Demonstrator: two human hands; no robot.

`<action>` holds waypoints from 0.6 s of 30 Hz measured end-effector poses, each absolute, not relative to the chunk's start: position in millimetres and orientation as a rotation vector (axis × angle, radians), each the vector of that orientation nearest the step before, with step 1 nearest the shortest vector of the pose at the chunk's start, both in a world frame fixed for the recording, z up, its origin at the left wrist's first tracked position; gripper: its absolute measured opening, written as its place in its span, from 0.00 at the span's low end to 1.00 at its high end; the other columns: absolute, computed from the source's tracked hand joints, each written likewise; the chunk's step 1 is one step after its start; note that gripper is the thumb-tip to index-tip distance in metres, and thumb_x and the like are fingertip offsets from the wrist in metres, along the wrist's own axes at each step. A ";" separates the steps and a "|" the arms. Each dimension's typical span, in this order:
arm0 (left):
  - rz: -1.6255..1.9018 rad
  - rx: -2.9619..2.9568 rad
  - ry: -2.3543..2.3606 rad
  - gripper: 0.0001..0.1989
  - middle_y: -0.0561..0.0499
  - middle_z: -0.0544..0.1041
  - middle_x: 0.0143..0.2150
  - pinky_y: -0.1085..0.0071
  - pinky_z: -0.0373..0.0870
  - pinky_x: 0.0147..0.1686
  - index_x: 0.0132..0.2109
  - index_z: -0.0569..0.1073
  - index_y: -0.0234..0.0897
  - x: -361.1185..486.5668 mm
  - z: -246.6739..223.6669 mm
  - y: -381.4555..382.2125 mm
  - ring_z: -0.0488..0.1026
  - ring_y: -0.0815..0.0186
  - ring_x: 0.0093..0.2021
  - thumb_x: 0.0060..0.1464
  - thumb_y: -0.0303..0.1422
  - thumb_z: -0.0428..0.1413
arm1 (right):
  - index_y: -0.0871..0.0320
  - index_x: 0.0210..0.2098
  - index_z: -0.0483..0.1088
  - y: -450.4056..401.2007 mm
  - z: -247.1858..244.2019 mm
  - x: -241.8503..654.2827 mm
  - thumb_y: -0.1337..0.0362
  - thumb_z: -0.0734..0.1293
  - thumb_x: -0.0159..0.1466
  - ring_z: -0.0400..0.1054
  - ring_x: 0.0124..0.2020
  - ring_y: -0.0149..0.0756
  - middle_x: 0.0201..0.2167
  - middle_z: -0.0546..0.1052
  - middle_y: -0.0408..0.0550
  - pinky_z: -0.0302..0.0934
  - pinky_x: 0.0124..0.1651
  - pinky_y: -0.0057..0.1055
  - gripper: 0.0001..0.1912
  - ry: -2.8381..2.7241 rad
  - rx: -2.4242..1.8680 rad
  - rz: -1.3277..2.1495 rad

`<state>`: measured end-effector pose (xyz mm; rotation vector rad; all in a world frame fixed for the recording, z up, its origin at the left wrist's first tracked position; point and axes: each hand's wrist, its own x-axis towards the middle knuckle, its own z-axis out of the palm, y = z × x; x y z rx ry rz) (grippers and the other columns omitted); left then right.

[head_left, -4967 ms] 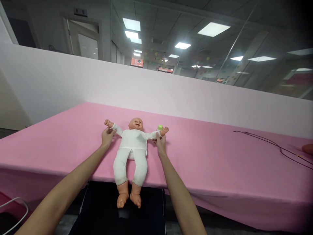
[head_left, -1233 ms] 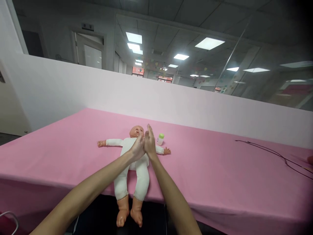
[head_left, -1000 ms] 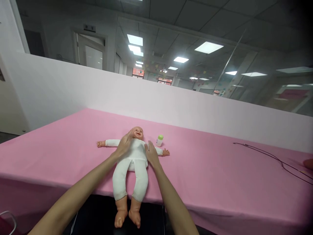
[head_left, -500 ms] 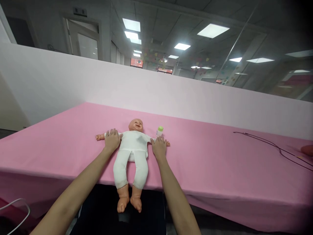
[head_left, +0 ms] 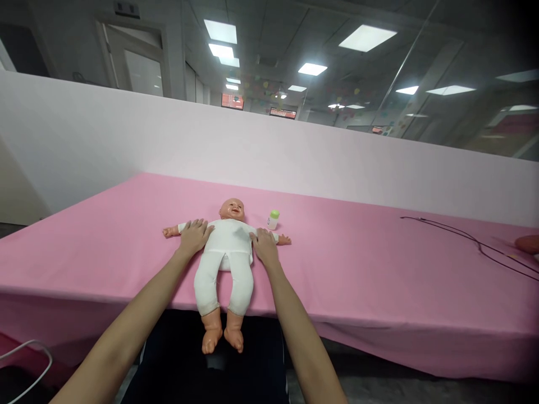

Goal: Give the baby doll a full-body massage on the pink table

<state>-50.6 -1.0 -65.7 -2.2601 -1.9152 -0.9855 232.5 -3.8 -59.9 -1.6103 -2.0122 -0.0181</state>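
Observation:
A baby doll (head_left: pixel 228 238) in a white outfit lies on its back, face up, arms stretched out to both sides. Its feet hang past the front edge of the pink-covered table (head_left: pixel 357 269). My left hand (head_left: pixel 195 235) rests flat across the doll's sleeve on the left, fingertips close to the shoulder. On the other side, my right hand (head_left: pixel 265 244) lies over the doll's other upper arm, its thumb side against the torso. Fingers on both hands are stretched out, not wrapped round. A small white bottle with a green cap (head_left: pixel 273 220) stands just beyond my right hand.
Thin dark cables (head_left: pixel 458 233) run over the table at the right, near a partly visible brown rounded object (head_left: pixel 527 244). A low white wall (head_left: pixel 269 151) with glass above borders the far side. A white cable (head_left: pixel 40 365) loops at the lower left.
My right hand has slid inward along the doll's arm, closer to the torso. My left hand has shifted slightly toward the shoulder. The view has tilted a little.

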 end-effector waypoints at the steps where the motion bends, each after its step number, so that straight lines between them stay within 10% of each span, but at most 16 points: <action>1: -0.919 -2.161 -1.977 0.21 0.32 0.75 0.63 0.42 0.46 0.71 0.58 0.76 0.35 -53.5 -64.5 -2.1 0.66 0.44 0.68 0.69 0.41 0.47 | 0.62 0.51 0.75 -3.9 -58.6 236.1 0.53 0.54 0.77 0.67 0.61 0.54 0.54 0.79 0.64 0.50 0.69 0.52 0.24 -1.994 -1.680 -0.082; 8: -0.551 -1.815 -2.484 0.37 0.24 0.73 0.63 0.30 0.50 0.62 0.58 0.77 0.31 -94.6 -37.3 -11.3 0.64 0.28 0.65 0.62 0.61 0.50 | 0.69 0.58 0.73 -6.6 -52.7 266.3 0.54 0.54 0.76 0.62 0.63 0.61 0.60 0.73 0.74 0.52 0.62 0.53 0.28 -1.588 -1.984 -0.254; 13: -0.461 -2.064 -2.493 0.24 0.29 0.79 0.52 0.54 0.69 0.46 0.50 0.77 0.33 -122.3 -27.5 -17.7 0.76 0.40 0.50 0.58 0.49 0.59 | 0.74 0.54 0.74 -10.1 -51.0 279.8 0.42 0.58 0.72 0.63 0.57 0.68 0.54 0.73 0.81 0.55 0.57 0.56 0.37 -1.352 -2.209 -0.090; 18: -0.828 -2.079 -2.401 0.18 0.42 0.82 0.41 0.66 0.63 0.32 0.41 0.76 0.39 -128.0 -22.0 -17.8 0.77 0.52 0.39 0.52 0.47 0.63 | 0.69 0.65 0.64 -7.7 -48.0 281.1 0.42 0.68 0.64 0.67 0.60 0.63 0.59 0.71 0.75 0.60 0.59 0.48 0.42 -1.291 -1.999 0.272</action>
